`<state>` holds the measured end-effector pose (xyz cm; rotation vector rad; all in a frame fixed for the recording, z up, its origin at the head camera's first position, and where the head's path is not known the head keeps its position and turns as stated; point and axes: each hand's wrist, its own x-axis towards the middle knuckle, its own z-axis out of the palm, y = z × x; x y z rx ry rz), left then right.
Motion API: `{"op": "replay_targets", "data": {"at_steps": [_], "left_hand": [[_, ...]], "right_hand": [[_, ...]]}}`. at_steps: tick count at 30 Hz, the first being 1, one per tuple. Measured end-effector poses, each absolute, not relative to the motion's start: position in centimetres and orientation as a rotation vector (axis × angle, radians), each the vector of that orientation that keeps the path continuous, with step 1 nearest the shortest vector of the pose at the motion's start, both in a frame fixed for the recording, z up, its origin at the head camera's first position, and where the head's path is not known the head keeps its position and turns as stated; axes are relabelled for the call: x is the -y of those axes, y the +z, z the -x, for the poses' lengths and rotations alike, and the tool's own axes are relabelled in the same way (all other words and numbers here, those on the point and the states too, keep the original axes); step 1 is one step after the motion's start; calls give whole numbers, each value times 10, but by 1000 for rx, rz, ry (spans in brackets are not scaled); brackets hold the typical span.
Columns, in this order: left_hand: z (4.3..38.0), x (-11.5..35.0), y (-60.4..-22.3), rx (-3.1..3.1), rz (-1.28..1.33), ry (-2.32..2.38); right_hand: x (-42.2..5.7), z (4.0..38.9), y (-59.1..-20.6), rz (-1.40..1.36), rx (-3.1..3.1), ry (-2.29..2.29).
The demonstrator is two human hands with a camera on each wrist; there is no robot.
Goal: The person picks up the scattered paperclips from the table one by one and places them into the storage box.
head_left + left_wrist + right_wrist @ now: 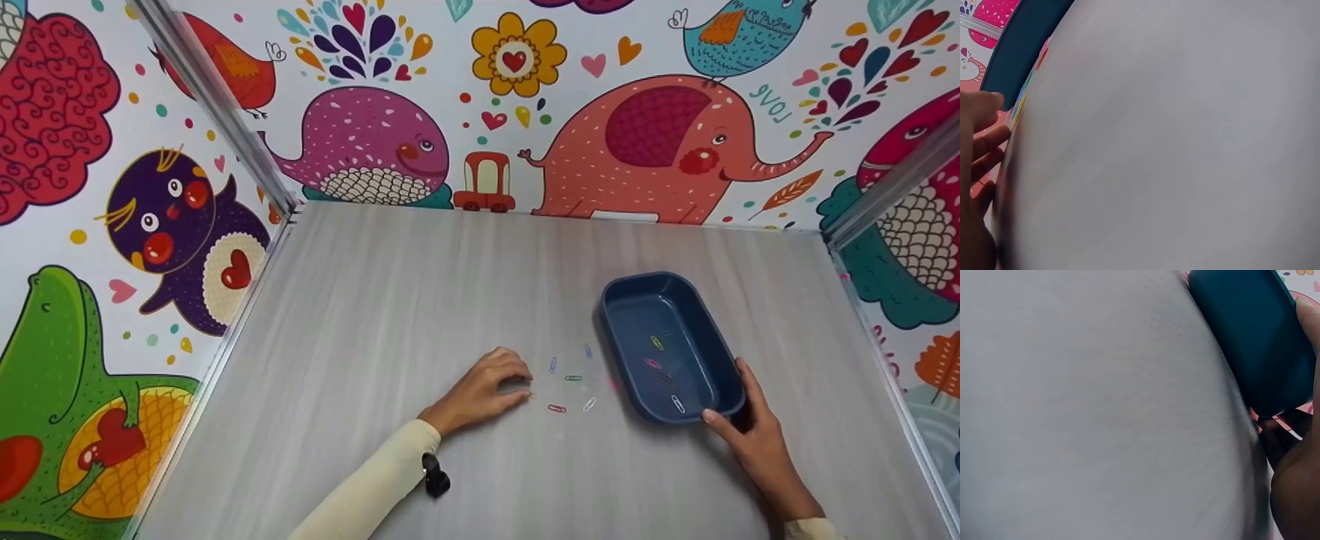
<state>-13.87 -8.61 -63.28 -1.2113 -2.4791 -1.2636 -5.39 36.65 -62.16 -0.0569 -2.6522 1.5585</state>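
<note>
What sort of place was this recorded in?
Probably a small recording booth: cartoon-printed panels border a pale work surface, and metal strips run up the corners.

1. Head view, upper right of frame: the word "LOVE" (771, 103), printed on the patterned back wall (454, 56). Appears mirrored; letters run right to left.
2. Lettering: pale green, thin strokes, line slanting down toward the right.
3. Location: between head and raised trunk of the printed elephant (652, 172), below right of the blue bird (739, 37).
4. Right edge of frame: pinkish letter-like marks (887, 352) on the side wall (909, 339); too small to read.
</note>
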Motion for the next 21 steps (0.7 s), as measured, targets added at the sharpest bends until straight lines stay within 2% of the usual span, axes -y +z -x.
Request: {"op": "replay_targets", "data": {"at_steps": [9, 21], "left_hand": [[143, 93, -633, 2446, 1346, -1208], [145, 96, -636, 2453, 1365, -1164]], "right_hand": [[-367, 54, -622, 68, 2671, 1536], [-365, 53, -620, 96, 2687, 1542]]}}
